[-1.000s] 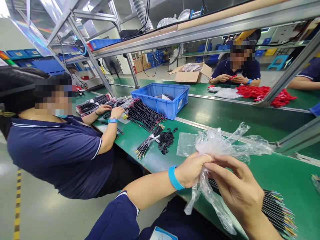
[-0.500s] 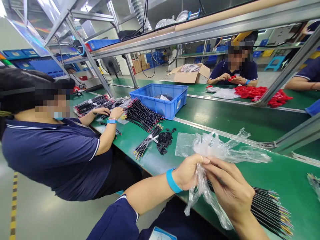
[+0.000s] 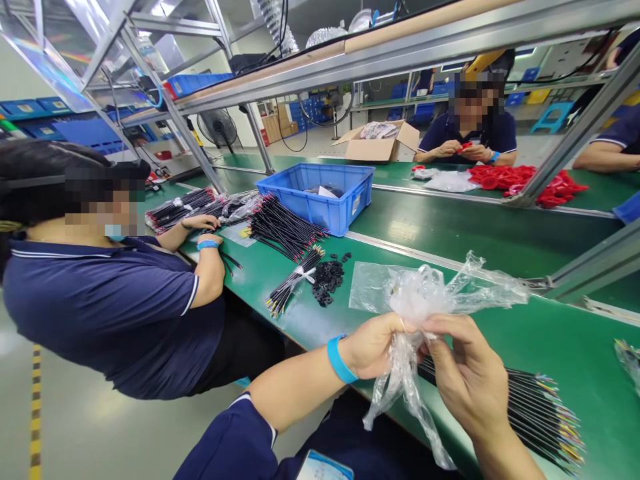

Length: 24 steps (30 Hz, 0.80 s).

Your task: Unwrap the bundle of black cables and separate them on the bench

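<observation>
A crumpled bunch of clear plastic film (image 3: 425,293) is gathered between my hands above the green bench, with loose strips hanging down below. My left hand (image 3: 377,347), a blue band at its wrist, is closed around the middle of the bunch. The thumb and fingers of my right hand (image 3: 467,373) pinch the same film just beside it. Under my right hand lies a bundle of black cables (image 3: 543,413) with coloured wire ends, partly hidden by the hand. A flat clear plastic bag (image 3: 367,287) rests on the bench behind the film.
Small black parts (image 3: 327,280) lie left of my hands, beside a tied cable bundle (image 3: 293,287). Behind are more black cables (image 3: 285,227) and a blue bin (image 3: 320,193). A co-worker (image 3: 115,287) sits at left; another person (image 3: 467,133) handles red pieces across the bench.
My right hand has shifted slightly right and its fingers have curled more on the film. The film's right end has risen and bunched up. The left co-worker's near hand has moved left.
</observation>
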Each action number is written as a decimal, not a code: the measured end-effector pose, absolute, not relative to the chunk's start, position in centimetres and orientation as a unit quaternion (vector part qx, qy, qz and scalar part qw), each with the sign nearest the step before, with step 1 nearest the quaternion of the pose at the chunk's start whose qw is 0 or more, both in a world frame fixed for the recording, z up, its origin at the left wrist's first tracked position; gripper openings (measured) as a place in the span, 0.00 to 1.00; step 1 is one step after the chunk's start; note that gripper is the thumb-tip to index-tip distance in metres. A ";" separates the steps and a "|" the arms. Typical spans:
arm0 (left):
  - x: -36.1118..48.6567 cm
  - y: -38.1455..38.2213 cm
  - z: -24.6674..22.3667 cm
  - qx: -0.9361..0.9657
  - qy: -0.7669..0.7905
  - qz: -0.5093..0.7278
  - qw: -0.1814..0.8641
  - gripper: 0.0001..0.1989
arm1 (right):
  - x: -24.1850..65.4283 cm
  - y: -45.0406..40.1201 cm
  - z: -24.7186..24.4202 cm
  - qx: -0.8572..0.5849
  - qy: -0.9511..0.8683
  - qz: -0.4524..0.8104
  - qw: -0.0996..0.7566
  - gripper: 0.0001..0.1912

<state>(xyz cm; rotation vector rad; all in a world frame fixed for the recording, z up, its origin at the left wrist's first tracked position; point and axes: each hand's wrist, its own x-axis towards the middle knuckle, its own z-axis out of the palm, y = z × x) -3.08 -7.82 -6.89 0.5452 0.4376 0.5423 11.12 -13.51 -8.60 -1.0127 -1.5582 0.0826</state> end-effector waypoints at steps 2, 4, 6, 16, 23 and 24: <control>-3.0 -8.0 -6.5 0.271 0.217 0.271 0.898 0.15 | 10.8 -13.6 -8.3 -0.453 -0.650 0.031 0.610 0.05; -3.0 -8.2 -6.2 0.280 0.216 0.283 0.891 0.21 | 10.6 -13.6 -7.8 -0.469 -0.638 0.020 0.610 0.06; -3.0 -8.4 -6.0 0.290 0.217 0.292 0.885 0.26 | 10.5 -13.6 -7.4 -0.471 -0.651 0.004 0.596 0.04; -3.1 -7.4 -6.3 0.288 0.216 0.243 0.901 0.15 | 11.3 -13.6 -6.9 -0.454 -0.732 0.057 0.505 0.04; -3.5 -6.9 -6.6 0.251 0.232 0.233 0.910 0.07 | 11.2 -13.2 -6.8 -0.460 -0.725 -0.075 0.506 0.03; -3.6 -6.9 -6.8 0.243 0.238 0.241 0.909 0.07 | 11.2 -13.2 -7.0 -0.459 -0.722 -0.109 0.506 0.01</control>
